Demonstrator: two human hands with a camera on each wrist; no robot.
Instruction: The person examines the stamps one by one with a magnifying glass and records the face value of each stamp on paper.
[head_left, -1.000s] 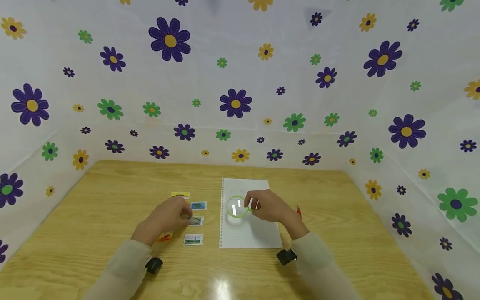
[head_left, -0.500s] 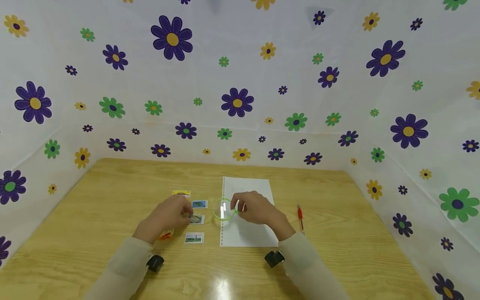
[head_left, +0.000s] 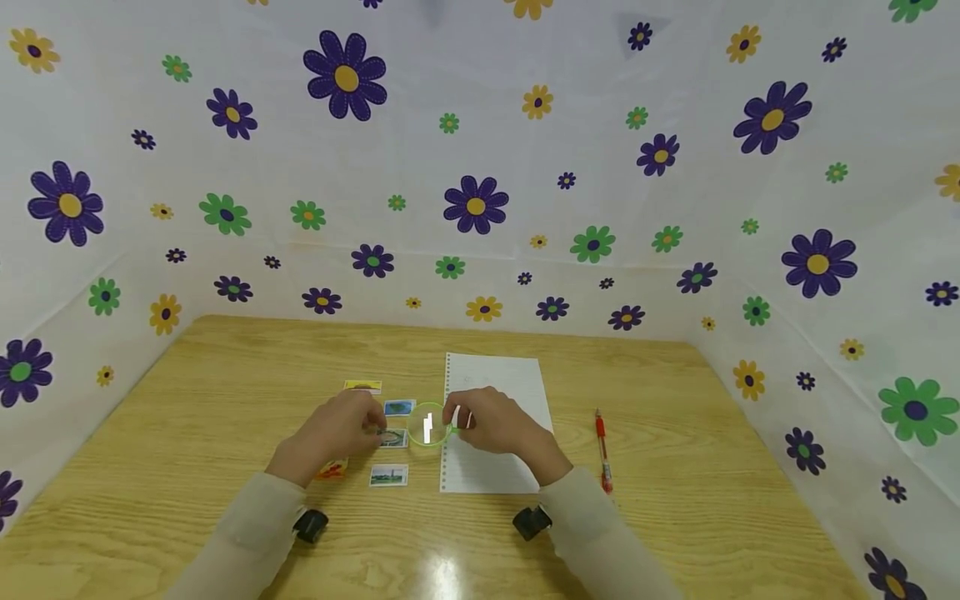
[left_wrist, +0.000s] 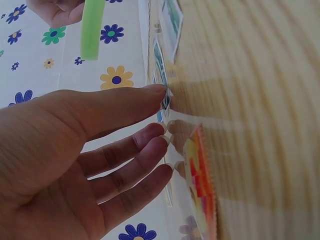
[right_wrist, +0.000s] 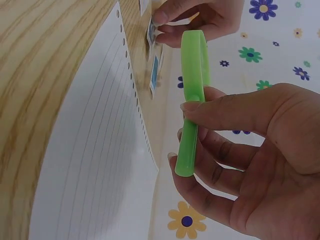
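My right hand (head_left: 491, 421) pinches a green magnifying glass (right_wrist: 193, 70) by its handle, the lens raised off the table beside the middle stamp. My left hand (head_left: 337, 429) has its thumb and forefinger on the left end of that postage stamp (head_left: 394, 438), which lies on the table. Close around it are a blue stamp (head_left: 400, 407), a landscape stamp (head_left: 388, 475) and a yellow stamp (head_left: 363, 387). An orange-red stamp (left_wrist: 201, 182) sits beneath the left hand, partly hidden in the head view.
A lined sheet of punched paper (head_left: 487, 468) lies under the right hand. Right of it is a red pen (head_left: 603, 450) on the wooden table (head_left: 697, 467). A flower-patterned cloth (head_left: 480, 133) encloses the back and sides.
My right hand has carried the magnifying glass leftward from over the paper to beside the stamps. The pen now shows fully. My left hand stays on the stamp.
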